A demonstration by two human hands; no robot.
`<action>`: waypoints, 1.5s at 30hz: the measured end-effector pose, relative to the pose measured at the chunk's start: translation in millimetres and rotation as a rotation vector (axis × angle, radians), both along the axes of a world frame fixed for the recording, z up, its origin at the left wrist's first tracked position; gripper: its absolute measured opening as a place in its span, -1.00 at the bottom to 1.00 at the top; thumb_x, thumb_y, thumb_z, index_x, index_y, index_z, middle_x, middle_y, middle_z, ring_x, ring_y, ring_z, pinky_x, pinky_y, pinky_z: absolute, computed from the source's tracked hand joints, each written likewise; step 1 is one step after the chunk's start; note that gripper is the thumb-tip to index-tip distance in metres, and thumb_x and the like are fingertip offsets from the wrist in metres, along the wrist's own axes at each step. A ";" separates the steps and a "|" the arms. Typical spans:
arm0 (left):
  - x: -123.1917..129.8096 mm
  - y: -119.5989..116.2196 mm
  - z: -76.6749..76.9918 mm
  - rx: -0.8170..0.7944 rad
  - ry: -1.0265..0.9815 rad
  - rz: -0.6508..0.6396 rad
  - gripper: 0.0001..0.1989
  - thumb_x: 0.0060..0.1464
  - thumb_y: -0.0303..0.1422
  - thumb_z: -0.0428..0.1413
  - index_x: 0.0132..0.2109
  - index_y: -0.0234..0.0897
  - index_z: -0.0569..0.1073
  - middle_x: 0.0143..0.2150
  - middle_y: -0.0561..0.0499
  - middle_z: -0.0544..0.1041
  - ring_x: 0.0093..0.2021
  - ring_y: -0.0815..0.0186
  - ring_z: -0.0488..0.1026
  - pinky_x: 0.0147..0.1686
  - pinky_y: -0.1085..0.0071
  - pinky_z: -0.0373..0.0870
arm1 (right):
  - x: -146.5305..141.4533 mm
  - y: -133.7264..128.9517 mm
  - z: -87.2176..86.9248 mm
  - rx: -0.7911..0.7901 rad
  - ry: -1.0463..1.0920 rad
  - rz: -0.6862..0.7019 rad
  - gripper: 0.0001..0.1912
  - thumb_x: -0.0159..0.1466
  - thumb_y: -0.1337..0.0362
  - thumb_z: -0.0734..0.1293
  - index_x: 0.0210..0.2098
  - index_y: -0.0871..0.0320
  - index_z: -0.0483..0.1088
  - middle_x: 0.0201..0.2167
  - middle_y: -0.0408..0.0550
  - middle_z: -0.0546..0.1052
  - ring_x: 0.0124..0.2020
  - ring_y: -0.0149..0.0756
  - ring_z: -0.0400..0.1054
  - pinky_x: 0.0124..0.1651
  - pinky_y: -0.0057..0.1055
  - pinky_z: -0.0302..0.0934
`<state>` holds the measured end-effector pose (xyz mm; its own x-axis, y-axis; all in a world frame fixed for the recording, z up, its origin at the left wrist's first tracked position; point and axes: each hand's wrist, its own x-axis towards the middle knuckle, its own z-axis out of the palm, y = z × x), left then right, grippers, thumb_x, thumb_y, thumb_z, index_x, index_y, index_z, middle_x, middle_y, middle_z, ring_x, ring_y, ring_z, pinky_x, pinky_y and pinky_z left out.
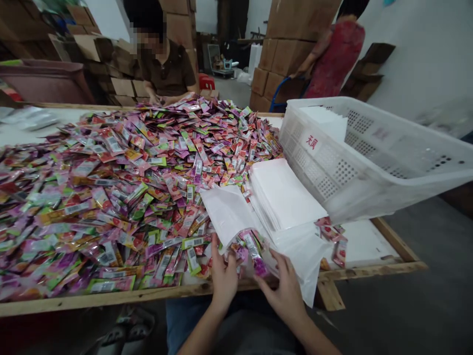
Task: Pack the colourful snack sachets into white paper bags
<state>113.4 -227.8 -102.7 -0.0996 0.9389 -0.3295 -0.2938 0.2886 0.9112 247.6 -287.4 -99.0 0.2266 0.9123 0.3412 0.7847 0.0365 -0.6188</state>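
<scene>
Your right hand and left hand, fingers curled, hold a white bag between them, purple-ended sachets at its mouth; the sachet heap spreads beyond your left.

Stacked cardboard boxes, pale wall, grey floor, wood-edged table, red stool, dim light

The small pink, purple and green printed packets look like glossy plastic film. The open white rectangular bag is thin, smooth, faintly shiny plastic. The white perforated crate is semi-matt plastic; the table's brown edging is matt wood.
</scene>
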 end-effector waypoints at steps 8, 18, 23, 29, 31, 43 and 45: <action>-9.2 -7.4 1.5 0.188 0.248 -0.134 -0.29 0.09 -0.33 -0.06 0.29 -0.38 -0.22 -0.05 -0.20 0.42 -0.08 0.23 0.40 -0.12 0.31 0.39 | -28.6 20.5 18.7 -0.034 0.529 0.093 -0.70 0.21 0.24 0.22 -0.08 0.17 0.35 -0.29 0.01 0.54 -0.42 -0.30 0.44 -0.39 -0.41 0.38; 0.2 -26.6 -0.7 0.223 0.321 -0.196 -0.29 0.11 -0.32 -0.09 0.29 -0.43 -0.27 0.05 -0.25 0.36 0.06 0.19 0.31 0.06 0.23 0.22 | -47.5 65.7 11.5 -0.041 0.184 -0.107 -0.84 0.10 0.29 0.27 -0.38 0.25 0.41 -0.46 0.06 0.53 -0.44 -0.18 0.41 -0.37 -0.31 0.30; -0.3 -31.1 -0.5 0.235 0.331 -0.246 -0.26 0.09 -0.35 -0.07 0.29 -0.44 -0.29 0.02 -0.25 0.39 0.08 0.19 0.30 0.07 0.26 0.21 | -52.1 82.7 17.3 -0.169 -0.075 0.086 -0.88 0.06 0.41 0.27 -0.41 0.30 0.43 -0.42 0.17 0.51 -0.32 -0.11 0.39 -0.23 -0.27 0.26; -15.3 -32.9 34.2 0.264 0.270 -0.311 -0.20 0.07 -0.30 -0.01 0.30 -0.29 -0.34 0.20 -0.23 0.19 0.06 0.17 0.33 0.00 0.27 0.32 | -41.8 86.6 58.6 -0.216 -0.254 0.449 -0.72 0.10 0.51 0.19 -0.25 0.18 0.42 -0.24 0.07 0.49 -0.20 -0.23 0.37 -0.15 -0.34 0.25; -17.8 -37.5 49.3 0.201 0.180 -0.343 -0.19 0.08 -0.27 -0.02 0.29 -0.23 -0.38 0.12 -0.21 0.29 -0.17 0.25 0.46 -0.21 0.34 0.45 | -43.1 93.5 77.3 -0.306 -0.346 0.496 -0.78 0.09 0.52 0.21 -0.36 0.21 0.44 -0.36 0.06 0.51 -0.33 -0.21 0.40 -0.27 -0.37 0.27; -28.1 -44.6 24.6 0.038 0.178 -0.270 -0.04 -0.01 -0.26 0.04 0.27 -0.29 -0.52 -0.04 -0.19 0.40 -0.54 0.43 0.36 -0.49 0.43 0.41 | -25.9 37.9 50.7 -0.333 -0.567 0.493 -0.81 0.11 0.45 0.29 -0.25 0.19 0.37 -0.43 -0.01 0.50 -0.49 -0.27 0.39 -0.54 -0.45 0.15; -23.8 -37.5 41.7 0.139 0.220 -0.305 -0.07 -0.02 -0.30 0.04 0.28 -0.28 -0.45 0.00 -0.18 0.39 -0.49 0.44 0.37 -0.46 0.48 0.39 | -27.2 42.6 56.2 -0.279 -0.538 0.489 -0.88 0.10 0.47 0.28 -0.36 0.18 0.37 -0.48 -0.04 0.49 -0.49 -0.30 0.38 -0.53 -0.47 0.13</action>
